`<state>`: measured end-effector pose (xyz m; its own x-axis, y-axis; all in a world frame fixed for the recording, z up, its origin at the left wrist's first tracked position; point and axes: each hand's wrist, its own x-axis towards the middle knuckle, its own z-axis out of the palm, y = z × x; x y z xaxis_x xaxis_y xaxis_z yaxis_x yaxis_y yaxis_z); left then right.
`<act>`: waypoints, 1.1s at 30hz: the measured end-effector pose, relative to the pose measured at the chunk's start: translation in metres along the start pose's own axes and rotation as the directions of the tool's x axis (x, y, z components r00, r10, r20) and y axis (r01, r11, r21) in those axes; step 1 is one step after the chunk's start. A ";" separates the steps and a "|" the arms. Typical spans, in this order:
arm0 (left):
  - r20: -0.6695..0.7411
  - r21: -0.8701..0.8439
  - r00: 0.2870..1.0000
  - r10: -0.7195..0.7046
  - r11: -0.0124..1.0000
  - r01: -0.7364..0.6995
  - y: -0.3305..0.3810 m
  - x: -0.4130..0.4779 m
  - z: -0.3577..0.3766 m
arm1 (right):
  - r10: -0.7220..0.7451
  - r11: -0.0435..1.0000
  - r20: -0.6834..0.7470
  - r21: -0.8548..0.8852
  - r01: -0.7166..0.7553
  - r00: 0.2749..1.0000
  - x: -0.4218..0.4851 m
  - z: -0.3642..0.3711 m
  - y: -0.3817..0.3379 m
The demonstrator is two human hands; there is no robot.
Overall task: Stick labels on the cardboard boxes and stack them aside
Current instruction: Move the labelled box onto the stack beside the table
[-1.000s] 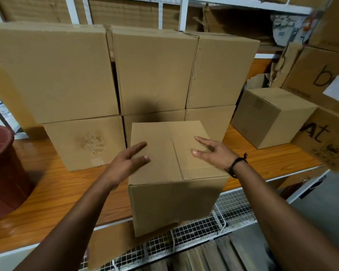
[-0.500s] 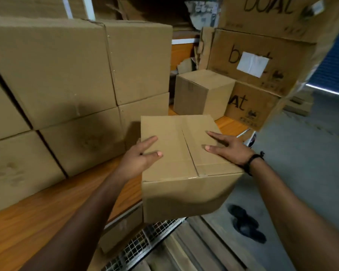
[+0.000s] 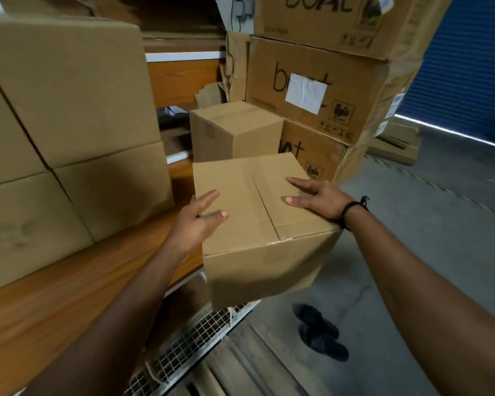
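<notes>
Two hands hold a box (image 3: pixel 263 267) off the shelf (image 3: pixel 69 281).
Left hand (image 3: pixel 196 222) and right hand (image 3: pixel 319 201) press its sides, straight fingers spread over the top.

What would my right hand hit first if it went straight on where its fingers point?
Likely the left hand, across the box top that the right hand rests on; nothing else lies between.
</notes>
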<state>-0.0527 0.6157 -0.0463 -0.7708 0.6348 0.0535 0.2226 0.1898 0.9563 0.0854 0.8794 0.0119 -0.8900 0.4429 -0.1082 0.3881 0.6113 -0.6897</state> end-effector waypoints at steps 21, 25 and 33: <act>-0.148 0.062 0.988 -0.048 0.996 0.058 0.009 0.196 0.125 | -0.056 0.994 0.011 -0.088 0.057 0.998 0.215 -0.113 0.066; -0.189 0.104 0.978 -0.094 0.988 0.115 0.010 0.216 0.129 | -0.090 0.990 0.033 -0.106 0.093 0.995 0.246 -0.119 0.071; -0.313 0.179 0.945 -0.098 0.971 0.160 0.009 0.245 0.133 | -0.182 0.981 0.122 -0.046 0.189 0.976 0.305 -0.123 0.076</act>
<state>-0.1600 0.8720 -0.0625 -0.9367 0.3470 0.0464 0.1994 0.4197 0.8855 -0.1272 1.1420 0.0147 -0.9682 0.2410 -0.0669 0.2234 0.7133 -0.6643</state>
